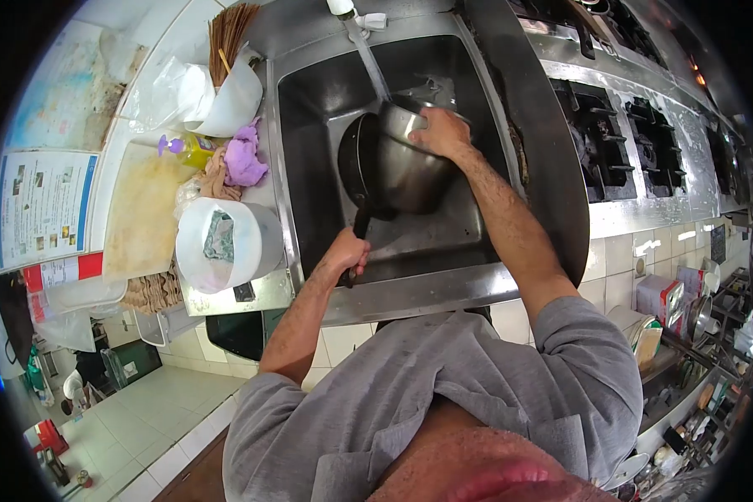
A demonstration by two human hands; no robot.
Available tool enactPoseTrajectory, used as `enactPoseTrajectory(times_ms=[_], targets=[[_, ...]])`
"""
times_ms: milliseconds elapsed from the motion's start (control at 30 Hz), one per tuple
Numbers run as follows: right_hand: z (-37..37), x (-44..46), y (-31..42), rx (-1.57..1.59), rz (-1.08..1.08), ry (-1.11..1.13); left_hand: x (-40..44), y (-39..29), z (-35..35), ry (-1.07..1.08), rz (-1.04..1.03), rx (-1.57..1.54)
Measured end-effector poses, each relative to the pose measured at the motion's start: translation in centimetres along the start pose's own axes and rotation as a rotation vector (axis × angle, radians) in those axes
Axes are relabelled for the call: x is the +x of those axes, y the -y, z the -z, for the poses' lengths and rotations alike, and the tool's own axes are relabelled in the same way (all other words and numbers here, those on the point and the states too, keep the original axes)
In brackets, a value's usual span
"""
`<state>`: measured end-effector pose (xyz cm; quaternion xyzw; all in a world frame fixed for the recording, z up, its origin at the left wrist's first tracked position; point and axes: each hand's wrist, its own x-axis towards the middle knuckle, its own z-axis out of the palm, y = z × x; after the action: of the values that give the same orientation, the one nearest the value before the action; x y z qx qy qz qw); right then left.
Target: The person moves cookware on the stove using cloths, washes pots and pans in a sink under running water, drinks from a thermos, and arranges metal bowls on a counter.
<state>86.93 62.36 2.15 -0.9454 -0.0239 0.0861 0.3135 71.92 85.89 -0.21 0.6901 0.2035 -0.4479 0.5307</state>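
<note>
My left hand is closed around the black handle of a dark frying pan, which is tipped on its side in the sink. Against the pan leans a steel pot, also tilted. My right hand grips this pot by its upper rim, thumb and fingers on either side of the wall. From the tap, a stream of water runs down to the pot's rim. The inside of the pot is mostly hidden from here.
Left of the sink stand a white bucket with a green scouring pad, a purple cloth, a yellow soap bottle and a white container holding a straw brush. Gas burners lie to the right.
</note>
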Motion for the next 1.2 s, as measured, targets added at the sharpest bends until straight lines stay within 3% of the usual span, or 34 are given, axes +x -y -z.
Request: enactPoseTrajectory(times_ms=[67,267,367,433,467,533,567,733,867,933,967,1033,1200], targets=[[0.8,-0.3,0.4,0.021,-0.031,0.049,-0.2,1.4,1.0,-0.314,0.006,0.311],[1.6,-1.7,1.2,0.013,-0.093,0.234,-4.2,0.3,1.6,-0.546,-0.016,0.494],[1.2,-2.4,1.5,-0.006,-0.026,0.159,-3.4,1.0,1.9,-0.533,-0.051,0.395],[1.1,-2.7,2.1,-0.016,0.010,0.120,-1.9,1.4,2.2,-0.394,-0.130,0.024],[1.1,-2.8,2.5,-0.023,0.035,0.080,-0.6,1.8,2.4,-0.394,-0.134,0.026],[0.6,-2.9,2.8,-0.029,0.052,0.036,1.1,1.8,2.0,-0.168,-0.183,-0.183],[-0.2,-2.6,2.5,-0.085,0.165,-0.028,1.9,1.8,1.5,-0.107,-0.196,-0.334],[-6.2,-1.1,-1.8,-0.238,0.514,-0.275,8.3,3.1,-0.3,0.033,-0.182,-0.351],[-9.6,-0.9,-4.3,-0.266,0.555,-0.299,11.3,2.5,-0.3,0.077,-0.079,-0.202],[-10.4,-0.6,-5.3,-0.246,0.533,-0.276,14.8,5.2,0.1,-0.005,-0.034,0.183],[-10.9,-0.7,-5.9,-0.226,0.513,-0.252,15.9,5.9,0.1,0.003,-0.030,0.186],[-11.9,-0.8,-6.9,-0.239,0.540,-0.234,17.9,7.5,0.2,-0.026,0.079,0.632],[-13.2,-1.6,-8.8,-0.304,0.664,-0.208,21.1,9.3,0.6,0.021,0.101,0.692]])
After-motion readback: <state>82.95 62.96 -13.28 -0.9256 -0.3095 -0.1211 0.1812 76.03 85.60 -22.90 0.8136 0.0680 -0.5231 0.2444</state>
